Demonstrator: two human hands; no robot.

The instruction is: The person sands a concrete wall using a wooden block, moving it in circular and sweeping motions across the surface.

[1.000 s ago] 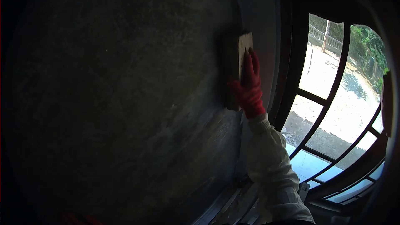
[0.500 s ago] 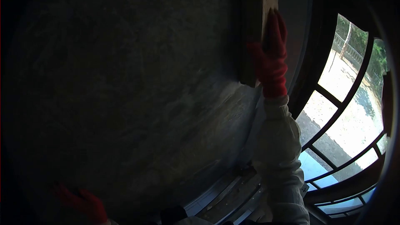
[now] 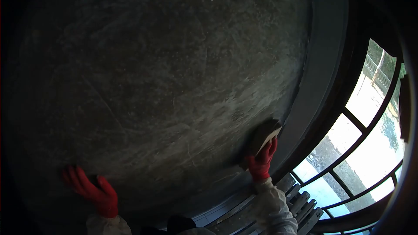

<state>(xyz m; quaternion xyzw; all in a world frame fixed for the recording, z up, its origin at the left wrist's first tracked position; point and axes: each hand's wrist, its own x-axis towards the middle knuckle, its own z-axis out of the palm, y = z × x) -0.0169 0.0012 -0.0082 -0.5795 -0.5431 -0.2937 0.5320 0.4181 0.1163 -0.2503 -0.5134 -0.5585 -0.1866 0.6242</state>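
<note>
A flat wooden block (image 3: 264,137) with a pale edge lies against the dark, scuffed wall (image 3: 174,74), low on its right side. Wearing a red glove, my right hand (image 3: 262,159) grips this block, fingers along the pale edge and thumb on the near side. The block's face toward the wall is hidden. On the left, my left hand (image 3: 93,191), also red-gloved, has its fingers stretched out and thumb apart, close against the lower wall. A small dark patch shows between its thumb and fingers.
A grey strip (image 3: 322,61) borders the wall on the right. Beyond it, a dark-framed window (image 3: 361,126) lets in bright light. Several grey slats or planks (image 3: 305,211) stand low by the window, and pale boards (image 3: 233,219) lie at the bottom.
My right hand has brought the block down the wall from high up, and the block is now tilted. My left hand appears slightly higher and farther into view; the view has shifted and brightened.
</note>
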